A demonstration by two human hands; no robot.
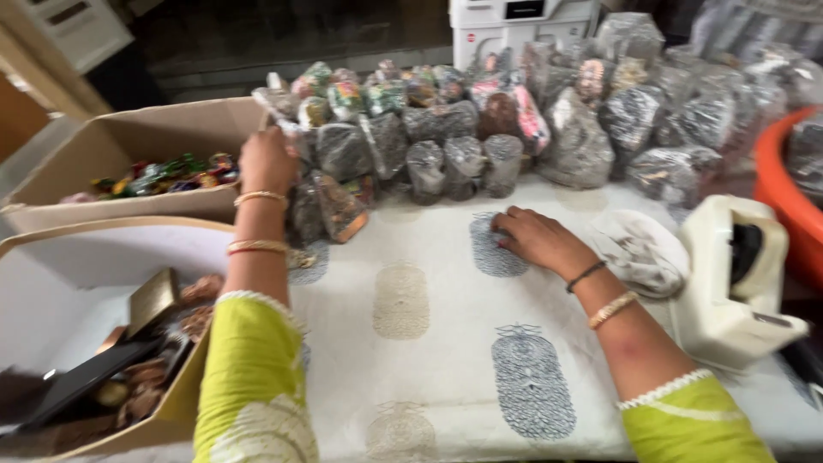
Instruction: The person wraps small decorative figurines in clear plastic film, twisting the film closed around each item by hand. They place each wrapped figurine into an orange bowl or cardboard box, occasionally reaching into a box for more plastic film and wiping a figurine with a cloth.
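My left hand (267, 159) reaches forward to the near left end of a heap of small clear packets (446, 141) filled with dark and coloured pieces; its fingers are hidden among the packets, so a grip cannot be made out. My right hand (538, 240) lies palm down on the white printed cloth (429, 343), fingers spread, holding nothing, just in front of the packets. Both arms wear yellow-green sleeves and bangles.
A cardboard box (129, 137) with colourful items stands at far left; a nearer box (103, 257) holds brown pieces and a dark flat object. A crumpled cloth (643, 249), a cream tape dispenser (737, 283) and an orange tub (784, 197) sit at right. A white machine (514, 26) stands behind.
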